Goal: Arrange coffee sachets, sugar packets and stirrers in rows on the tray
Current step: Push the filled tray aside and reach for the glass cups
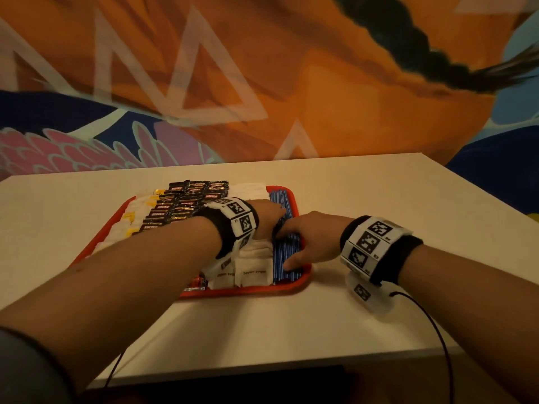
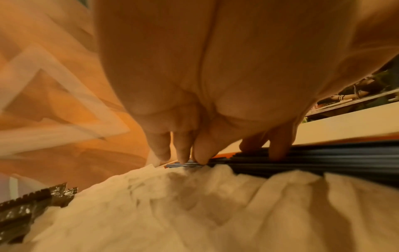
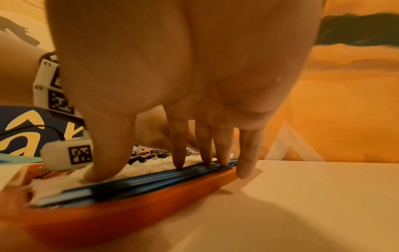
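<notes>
Fingertips [image 3: 179, 163] of the right hand [image 1: 313, 239] press flat on a row of blue stirrers [image 1: 284, 258] lying lengthwise along the right side of a red tray [image 1: 291, 287]; the fingers are extended and spread, gripping nothing, with the thumb down near the stirrers' close end and the little finger hanging past the tray's outer rim. Farther along the same row, the left hand [image 1: 267, 218] rests its own straight fingers [image 2: 200, 153] on the stirrers, likewise clasping nothing. Beside the stirrers, toward the tray's middle, runs a row of white sugar packets [image 1: 253, 260], the nearest ones printed "brown sugar." Left of them lie black coffee sachets [image 1: 186, 202] in overlapping rows, and a further line of white and yellow packets [image 1: 131, 225] follows the tray's left edge. The tray sits on a pale table [image 1: 379, 199]. Both wrists carry black bands with white marker blocks [image 1: 370, 243], each trailing a thin black cable [image 1: 437, 330] off the table's near edge. A mural [image 1: 291, 68] in orange, blue and pink fills the wall behind.
</notes>
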The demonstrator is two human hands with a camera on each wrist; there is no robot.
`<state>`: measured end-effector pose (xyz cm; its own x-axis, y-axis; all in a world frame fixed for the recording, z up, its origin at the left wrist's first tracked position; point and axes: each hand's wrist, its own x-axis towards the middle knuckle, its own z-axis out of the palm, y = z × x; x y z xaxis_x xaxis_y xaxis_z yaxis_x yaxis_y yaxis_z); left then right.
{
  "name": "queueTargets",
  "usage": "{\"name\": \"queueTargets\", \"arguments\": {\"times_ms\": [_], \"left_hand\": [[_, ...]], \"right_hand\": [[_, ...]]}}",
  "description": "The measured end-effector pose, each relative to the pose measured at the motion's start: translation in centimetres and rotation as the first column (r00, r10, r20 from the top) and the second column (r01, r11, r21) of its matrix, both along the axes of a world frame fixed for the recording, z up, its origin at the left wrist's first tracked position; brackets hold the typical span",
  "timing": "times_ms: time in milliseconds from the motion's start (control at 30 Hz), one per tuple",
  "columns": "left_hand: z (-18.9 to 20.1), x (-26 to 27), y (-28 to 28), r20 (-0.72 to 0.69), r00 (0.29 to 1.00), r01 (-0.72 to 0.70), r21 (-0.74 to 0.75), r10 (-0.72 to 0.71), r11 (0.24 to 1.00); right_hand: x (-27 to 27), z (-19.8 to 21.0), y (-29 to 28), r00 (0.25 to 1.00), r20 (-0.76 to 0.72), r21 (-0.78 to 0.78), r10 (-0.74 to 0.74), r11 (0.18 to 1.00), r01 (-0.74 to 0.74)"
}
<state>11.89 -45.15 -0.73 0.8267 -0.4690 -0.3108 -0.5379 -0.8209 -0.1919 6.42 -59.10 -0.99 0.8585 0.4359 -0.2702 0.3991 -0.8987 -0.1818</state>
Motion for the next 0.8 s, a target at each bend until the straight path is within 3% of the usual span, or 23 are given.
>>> {"name": "queueTargets", "arguments": {"times_ms": [200,300,400,533,600,667,800], "left_hand": [[1.7,-1.0,2.8,0.056,0.996,-0.065,-0.146,0.074,0.987],[2.7,-1.8,5.6,0.061,0.986,-0.141,-0.189,0.155,0.972],[3.6,-3.4,9.1,0.093,0.969,-0.204,-0.231,0.231,0.951],[3.9,-6.2,14.3,0.124,0.902,-0.359,-0.318,0.414,0.877],[3.8,-7.3,17.0,0.107,0.834,-0.484,-0.331,0.541,0.81],[3.5,-8.4,19.3,0.069,0.761,-0.6,-0.299,0.644,0.742],[2.7,-11.7,21.4,-0.145,0.711,-0.699,-0.25,0.688,0.67]], "right_hand": [[-0.8,1.4,-1.2,0.995,0.061,0.027,-0.084,0.996,0.083],[-0.9,1.6,-2.0,0.984,0.02,0.132,-0.179,0.976,0.175],[-0.9,0.8,-2.4,0.943,-0.104,0.329,-0.317,0.883,0.333],[-1.5,0.0,-2.2,0.878,-0.143,0.395,-0.457,0.787,0.474],[-2.0,0.1,-2.1,0.864,-0.138,0.383,-0.484,0.778,0.497],[-2.8,0.4,-1.6,0.871,-0.076,0.287,-0.486,0.826,0.486],[-4.7,0.3,0.2,0.894,0.075,0.079,-0.441,0.897,0.435]]}}
